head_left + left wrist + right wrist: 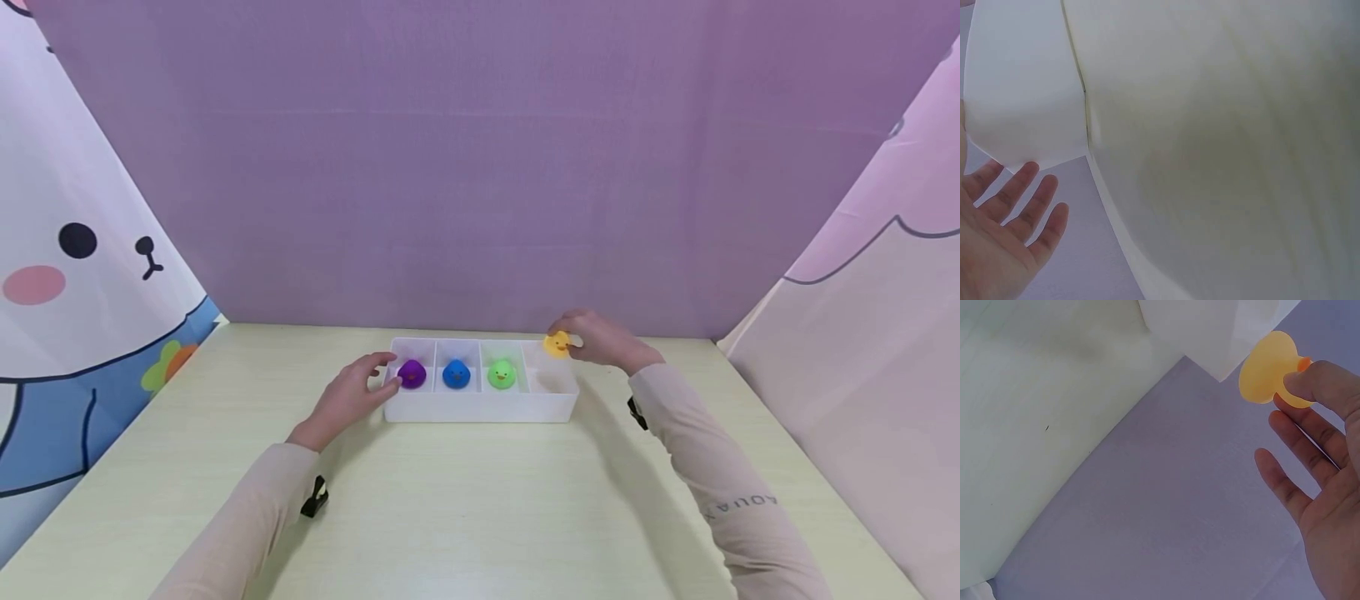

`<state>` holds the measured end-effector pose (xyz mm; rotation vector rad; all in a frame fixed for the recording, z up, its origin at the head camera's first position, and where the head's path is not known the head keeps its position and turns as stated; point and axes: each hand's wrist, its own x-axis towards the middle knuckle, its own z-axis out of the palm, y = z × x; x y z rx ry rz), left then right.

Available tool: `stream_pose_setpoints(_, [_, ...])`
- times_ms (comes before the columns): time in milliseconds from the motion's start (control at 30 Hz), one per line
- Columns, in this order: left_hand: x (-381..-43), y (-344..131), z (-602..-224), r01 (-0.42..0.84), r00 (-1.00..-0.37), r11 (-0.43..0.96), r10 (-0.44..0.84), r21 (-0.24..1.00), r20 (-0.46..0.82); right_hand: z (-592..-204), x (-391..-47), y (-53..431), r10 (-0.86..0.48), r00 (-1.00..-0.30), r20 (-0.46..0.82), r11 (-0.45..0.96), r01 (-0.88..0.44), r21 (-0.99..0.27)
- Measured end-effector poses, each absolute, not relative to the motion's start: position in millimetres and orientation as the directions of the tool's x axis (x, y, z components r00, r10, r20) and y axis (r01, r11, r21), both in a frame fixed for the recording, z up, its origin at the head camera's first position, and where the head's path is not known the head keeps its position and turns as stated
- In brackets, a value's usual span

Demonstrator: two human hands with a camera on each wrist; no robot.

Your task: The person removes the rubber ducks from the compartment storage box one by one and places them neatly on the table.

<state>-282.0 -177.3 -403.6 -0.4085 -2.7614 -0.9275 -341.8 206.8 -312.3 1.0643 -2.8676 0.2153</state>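
A white box (480,408) with a row of compartments stands on the table. From left to right, separate compartments hold a purple rubber duck (412,374), a blue rubber duck (456,374) and a green rubber duck (502,374). Above the rightmost compartment, my right hand (600,340) pinches a yellow rubber duck (557,344) between thumb and fingers; its orange beak shows in the right wrist view. My left hand (352,392) is at the box's left end, fingers spread and loosely bent, holding nothing. Its thumb tip is close to the purple duck; whether they touch, I cannot tell.
The pale wood-look table (480,508) runs back to a purple cloth wall (480,167). A printed cartoon curtain (75,333) hangs at the left, and a pink and cream one (862,375) at the right.
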Motion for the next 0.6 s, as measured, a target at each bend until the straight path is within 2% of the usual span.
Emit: stream_pose_setpoints(600, [-283, -178, -405, 0.322, -0.942, 0.76, 0.195, 0.564, 0.274, -317, -336, 239, -0.624, -0.767, 0.151, 0.765, -0.639, -0.086])
